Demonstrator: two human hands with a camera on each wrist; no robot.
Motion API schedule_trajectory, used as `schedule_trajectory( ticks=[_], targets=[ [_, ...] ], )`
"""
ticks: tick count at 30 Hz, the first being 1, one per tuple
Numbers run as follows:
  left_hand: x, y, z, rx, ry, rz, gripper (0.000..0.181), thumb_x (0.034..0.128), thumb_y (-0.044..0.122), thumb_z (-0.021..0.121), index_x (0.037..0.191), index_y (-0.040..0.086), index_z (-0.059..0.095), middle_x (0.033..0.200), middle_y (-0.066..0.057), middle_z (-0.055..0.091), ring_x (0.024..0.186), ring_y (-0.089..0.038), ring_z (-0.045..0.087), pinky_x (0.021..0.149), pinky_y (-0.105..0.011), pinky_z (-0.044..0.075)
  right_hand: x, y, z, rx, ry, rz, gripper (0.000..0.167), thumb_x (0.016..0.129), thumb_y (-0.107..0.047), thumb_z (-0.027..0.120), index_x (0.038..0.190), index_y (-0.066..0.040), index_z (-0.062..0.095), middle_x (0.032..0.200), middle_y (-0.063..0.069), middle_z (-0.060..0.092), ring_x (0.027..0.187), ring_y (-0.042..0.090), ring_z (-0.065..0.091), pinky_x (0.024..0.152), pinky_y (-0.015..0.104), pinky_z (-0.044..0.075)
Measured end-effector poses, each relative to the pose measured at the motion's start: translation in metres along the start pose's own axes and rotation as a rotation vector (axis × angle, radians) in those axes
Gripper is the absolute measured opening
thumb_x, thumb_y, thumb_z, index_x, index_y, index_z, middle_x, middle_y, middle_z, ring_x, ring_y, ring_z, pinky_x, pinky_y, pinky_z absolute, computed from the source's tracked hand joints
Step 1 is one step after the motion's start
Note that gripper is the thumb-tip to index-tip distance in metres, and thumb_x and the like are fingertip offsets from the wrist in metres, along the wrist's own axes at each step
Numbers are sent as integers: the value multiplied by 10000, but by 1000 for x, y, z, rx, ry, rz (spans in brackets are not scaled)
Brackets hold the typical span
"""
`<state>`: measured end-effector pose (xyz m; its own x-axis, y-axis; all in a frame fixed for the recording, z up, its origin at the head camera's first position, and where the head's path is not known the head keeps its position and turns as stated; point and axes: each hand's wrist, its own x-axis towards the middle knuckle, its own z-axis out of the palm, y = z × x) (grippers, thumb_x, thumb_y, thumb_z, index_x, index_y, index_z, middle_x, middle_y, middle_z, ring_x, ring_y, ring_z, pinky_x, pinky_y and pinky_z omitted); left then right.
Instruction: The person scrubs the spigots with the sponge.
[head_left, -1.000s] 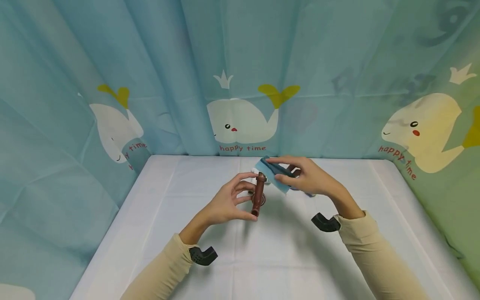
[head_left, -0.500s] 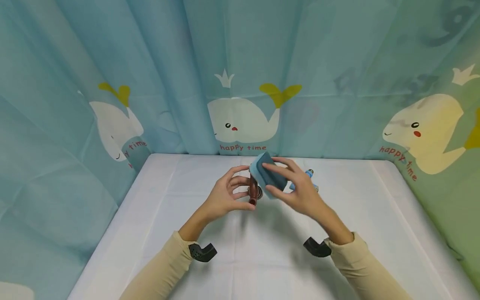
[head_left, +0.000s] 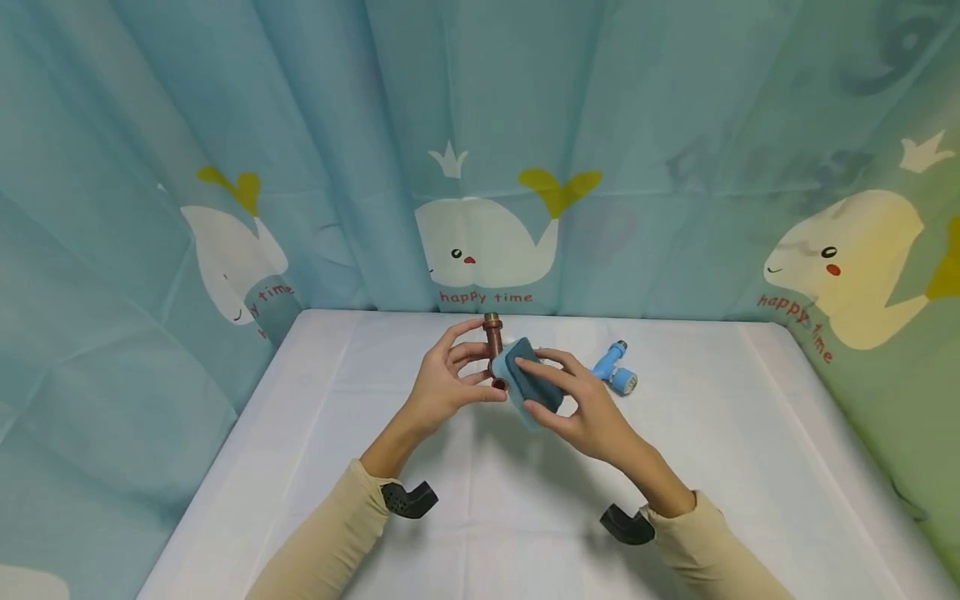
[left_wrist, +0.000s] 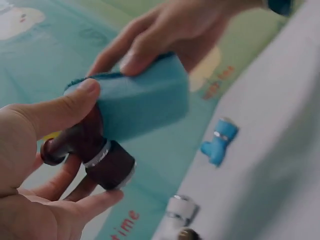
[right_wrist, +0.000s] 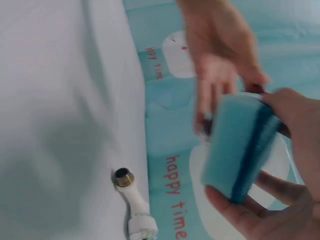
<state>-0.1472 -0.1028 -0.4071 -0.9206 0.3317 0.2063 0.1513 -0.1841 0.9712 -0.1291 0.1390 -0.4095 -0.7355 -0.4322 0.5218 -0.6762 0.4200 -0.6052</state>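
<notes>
My left hand holds a brown tap above the table, thumb at one end and fingers along the other side. In the left wrist view the tap shows a wide dark collar with a silvery ring. My right hand grips a sponge, light blue with a darker blue layer, between thumb and fingers. Its light side lies against the tap's body in the left wrist view; the sponge hides much of the tap in the right wrist view.
A blue tap lies on the white-covered table, right of the hands. A white tap with a brass-coloured threaded end also lies there, mostly hidden in the head view. A whale-print curtain stands behind the table.
My right hand has brought the sponge left and down onto the brown tap. My left hand has shifted slightly left and up, tilting the tap. The blue tap has come into clearer view.
</notes>
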Motion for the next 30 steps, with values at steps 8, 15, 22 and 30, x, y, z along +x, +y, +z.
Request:
schedule_trajectory(
  ticks=[8, 15, 22, 30],
  targets=[
    [2, 3, -1, -23, 17, 0, 947, 755, -121, 850, 1544, 140, 396, 1277, -214, 628, 1223, -319, 601, 991, -436, 552, 2, 0, 1, 47, 1, 55, 551, 934, -171, 780, 1455, -186, 602, 1489, 124, 504, 1229, 296, 610, 808, 381, 612],
    [2, 1, -8, -21, 24, -51, 896, 851, 55, 845, 1578, 172, 335, 1366, -260, 616, 1252, -277, 605, 920, -305, 564, -7, 8, -17, 109, -13, 121, 544, 938, -111, 768, 1451, -193, 605, 1494, 86, 505, 1241, 274, 592, 818, 367, 598],
    [-1, -5, -12, 29, 39, -55, 892, 746, 318, 888, 1519, 134, 481, 1220, -176, 699, 1170, -244, 646, 924, -298, 560, -13, 12, -22, 100, -40, 152, 525, 940, -145, 773, 1440, -178, 615, 1476, 98, 527, 1241, 290, 591, 816, 343, 602],
    [1, -11, -4, 89, 77, 15, 477, 852, -113, 769, 1308, -28, 654, 1225, -218, 606, 1087, -273, 677, 868, -418, 610, -17, 14, -21, 84, -41, 148, 525, 942, -156, 773, 1441, -182, 614, 1468, 92, 536, 1234, 278, 589, 804, 320, 596]
  ],
)
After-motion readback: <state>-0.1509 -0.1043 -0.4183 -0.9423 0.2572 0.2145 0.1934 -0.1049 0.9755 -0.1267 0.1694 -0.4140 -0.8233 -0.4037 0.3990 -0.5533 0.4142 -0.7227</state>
